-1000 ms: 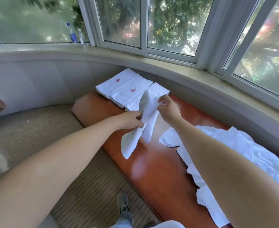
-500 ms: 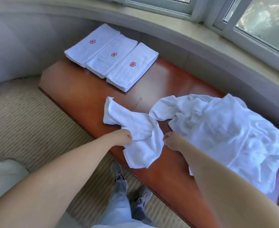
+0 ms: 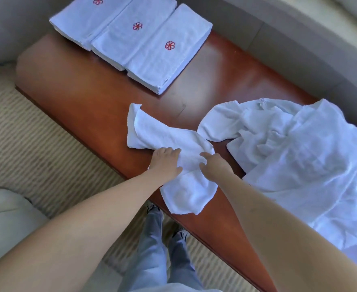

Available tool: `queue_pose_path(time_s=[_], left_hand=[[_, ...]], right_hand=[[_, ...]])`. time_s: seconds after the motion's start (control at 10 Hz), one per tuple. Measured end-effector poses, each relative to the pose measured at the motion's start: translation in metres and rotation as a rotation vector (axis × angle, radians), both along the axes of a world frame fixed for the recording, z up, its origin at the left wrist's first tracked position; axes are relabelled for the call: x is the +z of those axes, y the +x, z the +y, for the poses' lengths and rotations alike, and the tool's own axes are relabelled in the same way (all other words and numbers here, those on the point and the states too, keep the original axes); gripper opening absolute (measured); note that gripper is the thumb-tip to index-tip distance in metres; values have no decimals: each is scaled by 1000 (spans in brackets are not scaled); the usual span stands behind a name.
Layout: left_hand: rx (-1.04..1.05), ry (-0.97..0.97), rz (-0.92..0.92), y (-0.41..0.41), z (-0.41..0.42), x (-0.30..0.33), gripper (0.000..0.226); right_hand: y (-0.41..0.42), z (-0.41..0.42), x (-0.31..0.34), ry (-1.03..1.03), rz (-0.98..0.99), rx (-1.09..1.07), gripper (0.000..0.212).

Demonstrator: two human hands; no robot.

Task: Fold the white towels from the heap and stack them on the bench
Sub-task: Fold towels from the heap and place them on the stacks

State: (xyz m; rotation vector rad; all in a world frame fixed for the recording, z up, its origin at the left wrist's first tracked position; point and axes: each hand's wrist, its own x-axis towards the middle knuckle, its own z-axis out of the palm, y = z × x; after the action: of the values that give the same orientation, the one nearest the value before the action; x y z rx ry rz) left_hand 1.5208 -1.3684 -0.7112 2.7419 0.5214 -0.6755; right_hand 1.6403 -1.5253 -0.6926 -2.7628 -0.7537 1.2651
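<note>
A crumpled white towel lies on the reddish wooden bench, and its near end droops over the front edge. My left hand and my right hand sit close together on its middle, fingers curled into the cloth. The heap of unfolded white towels spreads over the right part of the bench, just beside my right hand. Three folded towels with red flower emblems lie side by side at the far left end.
A curved grey wall runs behind the bench. Beige ribbed carpet covers the floor in front, where my legs and shoes stand. A pale cushion sits at the lower left.
The towel came down from the air onto the bench. My hands then moved closer together on its middle, and the view tilted down towards the bench.
</note>
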Motion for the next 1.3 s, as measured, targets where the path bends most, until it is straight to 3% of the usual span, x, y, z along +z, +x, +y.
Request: queue_pose_path(time_s=[0.1,0.2,0.3,0.4,0.5,0.6,0.7,0.8,0.9,1.0,1.1,1.2,1.3], left_hand=[[-57,42,-11,9,0,-10,61],[-124,-13,45,16,4,-13,33],[-101,-285,154,13,7,-10,7],[-109,-463,321,-3,12,-3,19],[-11,-493,502,-25,28,4,10],[123,-405,562,-43,55,17,10],[268,-328,489,-44,77,44,7],[389,-325,391,-29,89,83,9],[352,-424,417,-14,81,118,8],[308,-498,597,-18,57,110,15],[351,-575,792,-32,41,82,29],[561,-506,403,-36,34,49,43],[689,-288,147,-32,34,23,54]], right_hand=[[1,3,-9,-7,-61,-86,34],[0,3,-16,8,-152,-160,23],[-1,7,-20,75,-241,-296,40],[-1,14,-27,45,-222,-323,34],[-4,15,-30,28,-174,-251,1],[5,9,-13,155,-139,-348,6],[29,4,23,357,-110,-586,11],[48,11,65,614,-84,-862,16],[53,-1,77,695,-77,-1130,37],[37,-38,71,424,165,-1131,37],[13,-58,55,-62,347,-760,18],[3,-67,27,-200,275,-621,20],[4,-64,9,-178,103,-376,25]])
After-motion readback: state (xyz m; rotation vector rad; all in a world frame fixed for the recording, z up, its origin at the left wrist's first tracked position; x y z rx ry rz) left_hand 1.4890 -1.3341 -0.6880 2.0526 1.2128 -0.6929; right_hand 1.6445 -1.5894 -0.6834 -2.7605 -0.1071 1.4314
